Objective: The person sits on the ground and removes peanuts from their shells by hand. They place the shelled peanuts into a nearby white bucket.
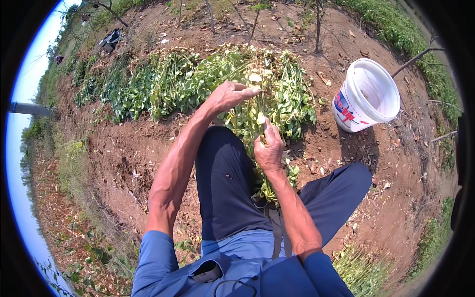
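A bunch of uprooted plants (243, 120), which look like peanut plants, lies before me between my legs. My right hand (270, 150) is curled around its stems, index finger pointing up beside a pale, pod-like piece (261, 118). Higher up, my left hand (233, 95) reaches in from the left, its fingertips at the root end, just below another pale piece (255, 77). Whether those fingertips pinch anything is hidden. Beyond the hands a long row of similar pulled plants (174, 81) lies on the soil, roots pointing away from me.
A white plastic bucket (343, 115) bearing print stands tilted at the right. Thin bare trunks (318, 28) rise at the back, and a branch (415, 59) juts behind the bucket. A dark bag-like object (110, 40) lies far left. More pulled plants (360, 269) lie at lower right.
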`<state>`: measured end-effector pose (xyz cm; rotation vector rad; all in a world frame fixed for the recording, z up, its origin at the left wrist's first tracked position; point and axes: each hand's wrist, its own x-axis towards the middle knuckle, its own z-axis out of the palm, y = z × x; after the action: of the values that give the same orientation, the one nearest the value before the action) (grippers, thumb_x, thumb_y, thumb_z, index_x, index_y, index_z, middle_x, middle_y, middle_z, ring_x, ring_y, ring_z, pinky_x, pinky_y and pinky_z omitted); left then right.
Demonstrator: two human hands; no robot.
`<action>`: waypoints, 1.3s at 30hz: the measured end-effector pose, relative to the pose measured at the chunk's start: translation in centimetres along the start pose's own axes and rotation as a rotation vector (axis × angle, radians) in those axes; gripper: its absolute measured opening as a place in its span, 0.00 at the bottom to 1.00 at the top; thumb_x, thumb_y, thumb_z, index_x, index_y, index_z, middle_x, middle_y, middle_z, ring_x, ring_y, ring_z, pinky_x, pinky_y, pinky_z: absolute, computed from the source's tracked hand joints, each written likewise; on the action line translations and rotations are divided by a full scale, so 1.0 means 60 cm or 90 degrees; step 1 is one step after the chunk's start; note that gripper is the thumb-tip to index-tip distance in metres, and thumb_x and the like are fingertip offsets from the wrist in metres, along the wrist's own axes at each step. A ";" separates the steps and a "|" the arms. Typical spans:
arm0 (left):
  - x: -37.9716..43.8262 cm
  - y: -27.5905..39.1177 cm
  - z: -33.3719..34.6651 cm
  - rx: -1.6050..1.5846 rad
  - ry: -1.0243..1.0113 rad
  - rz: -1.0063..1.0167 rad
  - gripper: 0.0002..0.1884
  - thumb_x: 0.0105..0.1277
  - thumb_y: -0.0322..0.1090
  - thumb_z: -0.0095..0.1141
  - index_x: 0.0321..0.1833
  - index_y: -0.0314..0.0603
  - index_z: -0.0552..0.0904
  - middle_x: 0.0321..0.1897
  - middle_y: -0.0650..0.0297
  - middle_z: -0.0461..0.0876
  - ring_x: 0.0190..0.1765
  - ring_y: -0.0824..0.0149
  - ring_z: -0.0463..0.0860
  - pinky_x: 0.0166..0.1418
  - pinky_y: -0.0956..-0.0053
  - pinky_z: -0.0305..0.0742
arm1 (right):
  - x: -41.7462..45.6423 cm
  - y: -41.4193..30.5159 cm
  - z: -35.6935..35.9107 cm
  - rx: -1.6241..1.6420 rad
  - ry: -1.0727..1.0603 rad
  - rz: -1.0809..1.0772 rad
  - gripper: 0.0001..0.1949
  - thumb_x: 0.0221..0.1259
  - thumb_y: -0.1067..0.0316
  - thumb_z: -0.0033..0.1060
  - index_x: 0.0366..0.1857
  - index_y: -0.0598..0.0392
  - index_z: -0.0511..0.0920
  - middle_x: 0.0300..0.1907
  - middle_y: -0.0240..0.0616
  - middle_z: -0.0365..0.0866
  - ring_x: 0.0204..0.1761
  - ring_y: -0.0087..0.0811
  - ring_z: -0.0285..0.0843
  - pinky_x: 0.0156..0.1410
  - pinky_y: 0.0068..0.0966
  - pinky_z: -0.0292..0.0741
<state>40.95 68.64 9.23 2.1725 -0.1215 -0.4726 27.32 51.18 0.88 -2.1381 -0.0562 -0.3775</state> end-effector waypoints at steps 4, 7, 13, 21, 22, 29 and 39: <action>-0.035 0.053 0.055 -0.164 -0.061 0.089 0.38 0.62 0.60 0.73 0.64 0.33 0.82 0.50 0.57 0.87 0.52 0.63 0.82 0.60 0.63 0.77 | -0.018 -0.033 -0.007 -0.093 0.059 -0.059 0.30 0.54 0.79 0.60 0.67 0.54 0.79 0.41 0.43 0.80 0.31 0.49 0.85 0.33 0.43 0.81; -0.053 0.066 0.110 -0.304 0.006 0.026 0.28 0.62 0.42 0.75 0.62 0.35 0.85 0.48 0.59 0.89 0.47 0.68 0.84 0.54 0.67 0.80 | -0.045 -0.039 -0.023 -0.165 0.012 -0.098 0.32 0.52 0.78 0.61 0.68 0.55 0.77 0.38 0.44 0.74 0.31 0.47 0.82 0.31 0.42 0.78; -0.070 0.018 0.157 -0.618 0.044 -0.039 0.12 0.66 0.32 0.70 0.50 0.37 0.86 0.34 0.62 0.88 0.34 0.68 0.89 0.38 0.69 0.88 | -0.080 -0.060 -0.089 -0.081 -0.122 -0.088 0.30 0.57 0.65 0.73 0.65 0.57 0.76 0.53 0.51 0.77 0.45 0.54 0.84 0.48 0.47 0.81; -0.102 -0.024 0.189 -0.744 0.023 0.012 0.16 0.71 0.35 0.66 0.56 0.34 0.84 0.40 0.57 0.91 0.37 0.64 0.91 0.43 0.67 0.91 | -0.033 -0.054 -0.218 -0.059 0.157 -0.028 0.23 0.61 0.64 0.75 0.61 0.54 0.81 0.56 0.44 0.83 0.49 0.47 0.88 0.52 0.40 0.84; -0.103 -0.024 0.188 -0.742 0.005 0.005 0.16 0.71 0.36 0.65 0.56 0.34 0.85 0.40 0.57 0.91 0.37 0.64 0.91 0.43 0.68 0.91 | -0.024 -0.040 -0.221 -0.067 0.126 0.012 0.24 0.61 0.63 0.75 0.62 0.54 0.80 0.56 0.45 0.83 0.49 0.48 0.88 0.51 0.40 0.84; -0.111 0.010 0.196 -0.744 0.017 -0.107 0.17 0.72 0.39 0.66 0.55 0.32 0.86 0.40 0.57 0.91 0.36 0.66 0.91 0.44 0.69 0.90 | -0.037 -0.036 -0.207 0.080 0.134 -0.011 0.08 0.66 0.70 0.69 0.47 0.52 0.86 0.40 0.40 0.86 0.41 0.44 0.89 0.42 0.37 0.84; -0.118 0.024 0.227 -0.713 0.009 -0.054 0.18 0.73 0.41 0.66 0.57 0.35 0.84 0.46 0.58 0.90 0.44 0.64 0.89 0.52 0.65 0.88 | -0.025 0.008 -0.106 0.061 0.007 0.116 0.15 0.61 0.68 0.68 0.51 0.57 0.85 0.42 0.50 0.89 0.43 0.51 0.88 0.50 0.39 0.83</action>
<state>29.41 59.25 5.11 1.0807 0.2079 -0.4215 24.44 45.83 3.35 -2.0264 0.1234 -0.2744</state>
